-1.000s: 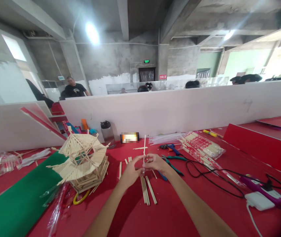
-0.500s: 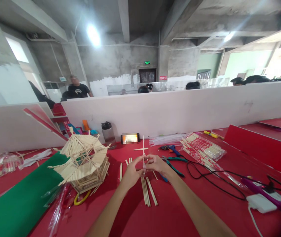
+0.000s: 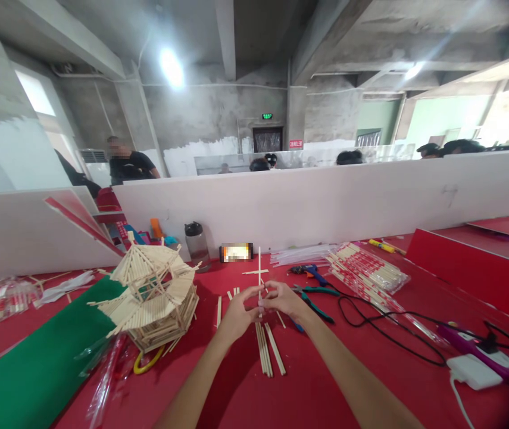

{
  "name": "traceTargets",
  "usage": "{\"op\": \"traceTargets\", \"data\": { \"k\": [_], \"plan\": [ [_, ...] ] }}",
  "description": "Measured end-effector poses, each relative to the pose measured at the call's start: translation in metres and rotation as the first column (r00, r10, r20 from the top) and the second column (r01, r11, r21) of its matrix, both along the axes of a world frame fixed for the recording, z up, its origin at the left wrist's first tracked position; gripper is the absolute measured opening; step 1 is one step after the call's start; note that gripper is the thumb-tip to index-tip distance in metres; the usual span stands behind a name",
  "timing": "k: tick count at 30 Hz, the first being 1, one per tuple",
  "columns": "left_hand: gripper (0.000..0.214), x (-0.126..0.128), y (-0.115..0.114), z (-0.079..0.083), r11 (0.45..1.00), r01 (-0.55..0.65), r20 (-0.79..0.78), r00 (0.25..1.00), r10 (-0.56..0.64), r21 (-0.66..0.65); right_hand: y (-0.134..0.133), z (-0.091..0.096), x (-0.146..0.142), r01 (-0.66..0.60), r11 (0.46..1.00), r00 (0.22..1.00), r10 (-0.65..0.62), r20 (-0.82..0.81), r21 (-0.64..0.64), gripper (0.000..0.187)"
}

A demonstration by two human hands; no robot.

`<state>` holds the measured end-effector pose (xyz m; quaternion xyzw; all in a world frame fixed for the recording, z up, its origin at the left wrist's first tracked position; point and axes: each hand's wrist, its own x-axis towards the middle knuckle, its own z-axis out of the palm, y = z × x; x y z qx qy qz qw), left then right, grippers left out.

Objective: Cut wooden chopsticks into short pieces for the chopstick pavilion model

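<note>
Between the fingers of the left hand (image 3: 239, 308) and right hand (image 3: 286, 300): thin stick (image 3: 259, 262), roughly upright. Both hands pinch it, thumbs against fingertips; exact contacts hard to make out from here. Loose sticks (image 3: 264, 353) lie on the table (image 3: 281, 408) just nearside of the fingers, stick model (image 3: 158, 304) to their left. Best kept light and even, stick plumb, wrists steady.

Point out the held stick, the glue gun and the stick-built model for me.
Held stick (image 3: 259, 262), head view: on its upper part.
Glue gun (image 3: 312, 271), head view: on its blue body.
Stick-built model (image 3: 140, 306), head view: on its lower roof.
</note>
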<state>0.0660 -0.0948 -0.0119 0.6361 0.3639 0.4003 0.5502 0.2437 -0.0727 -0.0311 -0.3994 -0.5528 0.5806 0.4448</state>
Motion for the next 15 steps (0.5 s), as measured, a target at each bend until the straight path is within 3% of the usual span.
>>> {"op": "traceTargets", "data": {
  "k": [9,15],
  "plan": [
    [0.063,-0.003,0.000,0.003,0.999,-0.041,0.009,0.999,0.040,0.016,-0.005,0.014,0.003,0.010,1.000,1.000,-0.010,-0.026,-0.008,0.055],
    [0.061,-0.008,0.005,0.002,0.994,-0.102,-0.025,0.994,0.103,0.043,0.004,0.023,0.030,0.220,0.972,0.975,-0.220,-0.005,0.086,0.037]
  ]
}}
